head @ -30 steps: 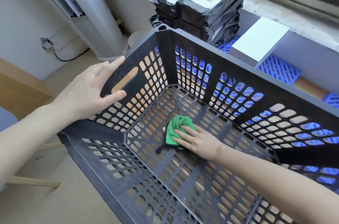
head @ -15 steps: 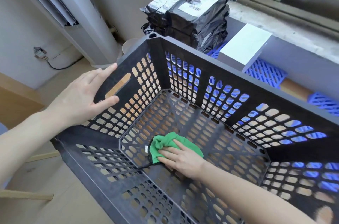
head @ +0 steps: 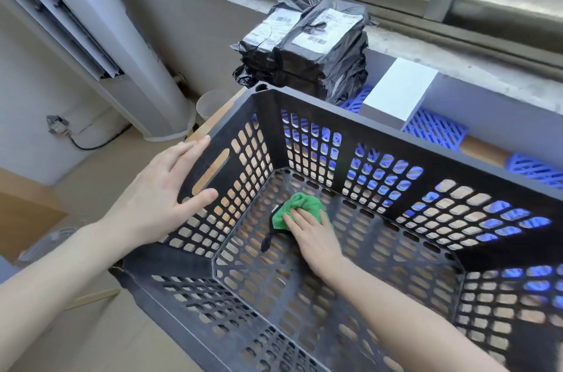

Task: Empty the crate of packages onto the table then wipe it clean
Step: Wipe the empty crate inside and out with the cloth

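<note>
Since the crate (head: 335, 117) held no packages (head: 320, 48), these stood stacked on the table (head: 483, 150) just beyond its far rim (out of the cloth's way). The left hand (head: 161, 198) lay spread flat against the side wall by the handle slot, seemingly to steady it. The right hand (head: 313, 234), fingers straight, pressed a green cloth (head: 301, 207) onto the perforated floor.

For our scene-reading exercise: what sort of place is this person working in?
Probably a small parcel-sorting or storage room: stacked black mailer packages with shipping labels, a large perforated crate on a wooden table, and a standing air conditioner nearby.
</note>
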The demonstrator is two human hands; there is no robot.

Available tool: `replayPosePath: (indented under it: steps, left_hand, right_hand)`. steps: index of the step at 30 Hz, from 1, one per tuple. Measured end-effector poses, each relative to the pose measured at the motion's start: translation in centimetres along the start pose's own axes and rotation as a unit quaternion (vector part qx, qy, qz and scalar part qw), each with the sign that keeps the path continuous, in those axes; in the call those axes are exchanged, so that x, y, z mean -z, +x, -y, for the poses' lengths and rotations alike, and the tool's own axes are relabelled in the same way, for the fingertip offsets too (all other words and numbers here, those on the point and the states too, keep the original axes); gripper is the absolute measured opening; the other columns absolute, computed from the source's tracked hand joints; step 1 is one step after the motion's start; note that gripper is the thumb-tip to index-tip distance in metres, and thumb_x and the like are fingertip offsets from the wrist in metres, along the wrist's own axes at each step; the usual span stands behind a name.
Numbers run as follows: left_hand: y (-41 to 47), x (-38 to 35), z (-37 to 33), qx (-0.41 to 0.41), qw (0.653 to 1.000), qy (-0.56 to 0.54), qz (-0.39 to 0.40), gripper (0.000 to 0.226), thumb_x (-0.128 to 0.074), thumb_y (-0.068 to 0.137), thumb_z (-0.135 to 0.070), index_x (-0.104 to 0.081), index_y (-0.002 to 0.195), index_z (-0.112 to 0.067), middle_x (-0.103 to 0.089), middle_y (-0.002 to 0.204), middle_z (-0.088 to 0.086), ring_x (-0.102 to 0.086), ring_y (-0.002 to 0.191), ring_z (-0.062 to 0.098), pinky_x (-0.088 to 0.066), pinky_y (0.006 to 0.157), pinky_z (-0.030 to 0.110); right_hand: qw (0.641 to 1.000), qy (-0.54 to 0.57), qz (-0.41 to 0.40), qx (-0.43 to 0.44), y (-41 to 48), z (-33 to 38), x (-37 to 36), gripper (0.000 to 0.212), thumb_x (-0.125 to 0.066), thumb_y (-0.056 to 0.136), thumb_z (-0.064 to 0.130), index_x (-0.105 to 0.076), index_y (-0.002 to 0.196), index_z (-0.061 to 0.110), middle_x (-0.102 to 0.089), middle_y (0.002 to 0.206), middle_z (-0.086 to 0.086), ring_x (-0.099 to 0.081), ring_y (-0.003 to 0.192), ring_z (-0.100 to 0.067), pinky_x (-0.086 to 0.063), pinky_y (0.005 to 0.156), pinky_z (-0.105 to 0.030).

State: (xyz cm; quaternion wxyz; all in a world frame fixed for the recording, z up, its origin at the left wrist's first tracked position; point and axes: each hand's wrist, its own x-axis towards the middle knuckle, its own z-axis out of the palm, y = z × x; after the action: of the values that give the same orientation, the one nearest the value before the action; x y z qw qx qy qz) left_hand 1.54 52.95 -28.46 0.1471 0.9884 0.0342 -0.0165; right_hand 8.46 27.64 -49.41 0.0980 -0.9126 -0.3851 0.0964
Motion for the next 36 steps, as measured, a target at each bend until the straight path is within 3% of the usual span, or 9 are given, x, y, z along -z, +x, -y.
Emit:
replayPosePath:
  steps: [3,7,11,14,16,19,23,31,36]
  left_hand:
    - [0.2,0.0,0.4,-0.013,0.999,-0.029,0.007,0.081,-0.035,0.081,-0.074,-0.009,0.152,-0.046,-0.020,0.158,-0.015,-0.019,0.145,0.008,-0.023,0.119,0.040]
    - [0.1,0.2,0.7,-0.042,0.998,-0.050,0.020,0.081,-0.031,0.081,-0.076,-0.002,0.151,-0.047,-0.001,0.160,-0.025,-0.001,0.147,-0.001,-0.009,0.121,0.030]
    - [0.5,0.4,1.1,-0.071,0.995,-0.062,0.038,0.086,-0.027,0.080,-0.076,0.003,0.152,-0.041,0.015,0.156,-0.030,0.015,0.145,-0.005,0.000,0.120,0.027]
    - [0.9,0.8,2.1,-0.101,0.993,-0.031,0.054,0.086,-0.022,0.078,-0.080,0.004,0.151,-0.042,0.016,0.156,-0.030,0.022,0.143,-0.004,0.004,0.122,0.034]
    - [1.3,1.2,2.8,-0.126,0.991,-0.025,0.047,0.088,-0.015,0.077,-0.086,-0.003,0.152,-0.042,0.010,0.157,-0.030,0.021,0.144,-0.003,0.006,0.122,0.037]
    - [1.8,1.4,3.6,-0.158,0.986,-0.043,0.031,0.085,-0.011,0.079,-0.086,-0.013,0.152,-0.042,-0.001,0.158,-0.028,0.015,0.146,-0.002,0.006,0.122,0.038]
    - [1.9,1.0,4.1,-0.180,0.981,-0.073,0.022,0.079,-0.014,0.085,-0.082,-0.017,0.152,-0.041,-0.005,0.159,-0.028,0.010,0.147,-0.001,0.006,0.121,0.039]
    - [2.3,0.1,4.3,-0.178,0.978,-0.112,0.008,0.075,-0.001,0.085,-0.081,-0.015,0.149,-0.045,0.004,0.155,-0.038,0.010,0.147,-0.002,0.008,0.120,0.043]
    - [2.5,0.1,4.4,-0.177,0.979,-0.099,0.005,0.077,-0.001,0.083,-0.083,-0.018,0.148,-0.046,0.003,0.153,-0.040,0.010,0.147,-0.002,0.004,0.121,0.042]
  right_hand:
    - [0.960,0.242,-0.023,-0.142,2.5,3.7,1.8,0.065,-0.029,0.086,0.000,-0.035,0.148,0.021,-0.038,0.152,-0.003,-0.037,0.138,-0.021,-0.020,0.115,-0.037]
    - [0.796,0.501,-0.092,-0.327,6.2,7.1,6.2,0.065,-0.030,0.090,-0.004,-0.037,0.147,0.027,-0.050,0.141,-0.007,-0.053,0.115,-0.022,-0.040,0.093,-0.022]
    - [0.739,0.573,-0.153,-0.319,8.5,10.0,9.6,0.062,-0.035,0.089,-0.005,-0.043,0.142,0.025,-0.050,0.142,-0.003,-0.045,0.129,-0.018,-0.029,0.106,-0.018]
    - [0.717,0.595,-0.197,-0.305,8.8,11.3,11.5,0.060,-0.038,0.088,-0.006,-0.050,0.137,0.026,-0.053,0.138,0.003,-0.048,0.120,-0.008,-0.031,0.094,-0.005]
    - [0.700,0.610,-0.234,-0.288,8.8,11.9,13.0,0.059,-0.039,0.087,-0.006,-0.053,0.135,0.026,-0.056,0.135,0.003,-0.050,0.118,-0.005,-0.034,0.098,-0.010]
    - [0.688,0.611,-0.300,-0.250,9.3,12.6,15.5,0.058,-0.042,0.083,0.000,-0.056,0.132,0.026,-0.059,0.131,0.003,-0.053,0.122,-0.008,-0.038,0.109,-0.026]
    - [0.721,0.577,-0.316,-0.217,8.2,14.3,17.4,0.060,-0.043,0.083,0.002,-0.054,0.134,0.030,-0.057,0.134,0.009,-0.048,0.126,-0.001,-0.035,0.112,-0.027]
    - [0.805,0.552,-0.127,-0.178,2.0,18.2,14.9,0.066,-0.050,0.083,0.006,-0.047,0.112,0.065,-0.050,0.131,0.028,-0.039,0.119,0.024,-0.030,0.109,-0.013]
    - [0.818,0.555,-0.032,-0.150,0.1,17.6,15.4,0.060,-0.045,0.077,0.016,-0.056,0.127,0.048,-0.057,0.133,0.020,-0.046,0.123,0.011,-0.035,0.110,-0.023]
